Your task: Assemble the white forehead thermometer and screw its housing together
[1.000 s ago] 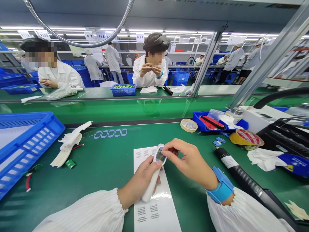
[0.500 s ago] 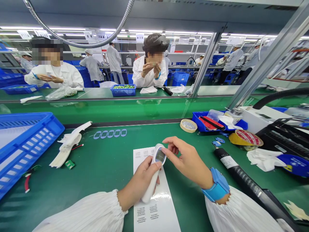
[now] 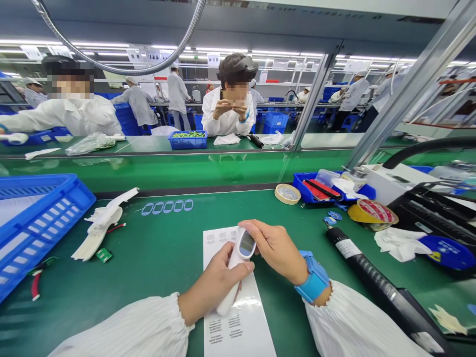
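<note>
A white handheld device (image 3: 229,292) with an oval grey screen (image 3: 247,244) is tilted above a printed white sheet (image 3: 256,325); it looks like a handheld thermometer. My left hand (image 3: 217,280) is wrapped round its handle, thumb across the front below the screen. My right hand (image 3: 275,245) grips the head end, with the thumb at the screen's upper rim and the fingers curled behind, partly hidden. Text blocks are printed on the sheet, which lies flat on the green bench (image 3: 148,277).
To the left are a blue crate (image 3: 48,218), white shell parts (image 3: 100,228) and a small green circuit board (image 3: 103,255). On the right lie a black electric screwdriver (image 3: 366,267), tape roll (image 3: 372,214), round dish (image 3: 287,194) and blue tray (image 3: 316,196). Co-workers (image 3: 230,106) sit opposite.
My right hand has moved in from beside the screen and closed round the device's head. My left hand keeps its hold. The co-worker at the far left has stretched an arm sideways.
</note>
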Demonstrator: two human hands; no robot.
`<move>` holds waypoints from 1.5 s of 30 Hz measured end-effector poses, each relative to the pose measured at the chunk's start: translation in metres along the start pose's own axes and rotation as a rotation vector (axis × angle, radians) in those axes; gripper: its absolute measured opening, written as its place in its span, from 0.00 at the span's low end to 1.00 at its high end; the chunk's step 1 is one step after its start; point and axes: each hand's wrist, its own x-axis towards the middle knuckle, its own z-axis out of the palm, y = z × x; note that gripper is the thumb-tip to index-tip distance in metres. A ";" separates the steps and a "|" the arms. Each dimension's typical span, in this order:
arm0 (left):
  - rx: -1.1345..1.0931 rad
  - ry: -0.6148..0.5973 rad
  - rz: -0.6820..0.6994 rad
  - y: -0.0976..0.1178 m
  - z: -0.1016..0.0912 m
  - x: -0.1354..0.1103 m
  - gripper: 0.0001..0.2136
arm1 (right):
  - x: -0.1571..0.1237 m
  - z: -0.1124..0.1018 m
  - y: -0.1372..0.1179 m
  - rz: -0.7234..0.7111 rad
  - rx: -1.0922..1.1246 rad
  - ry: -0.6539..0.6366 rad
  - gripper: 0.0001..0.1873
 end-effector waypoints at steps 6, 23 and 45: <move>0.001 0.021 0.005 0.000 0.001 0.001 0.14 | -0.003 0.001 -0.002 0.029 0.069 -0.103 0.23; -0.030 0.006 0.029 -0.001 -0.001 0.000 0.12 | 0.004 0.010 0.009 0.154 0.568 -0.029 0.30; -0.025 0.128 -0.035 0.001 0.000 0.003 0.16 | -0.010 0.005 -0.003 -0.242 0.158 0.240 0.11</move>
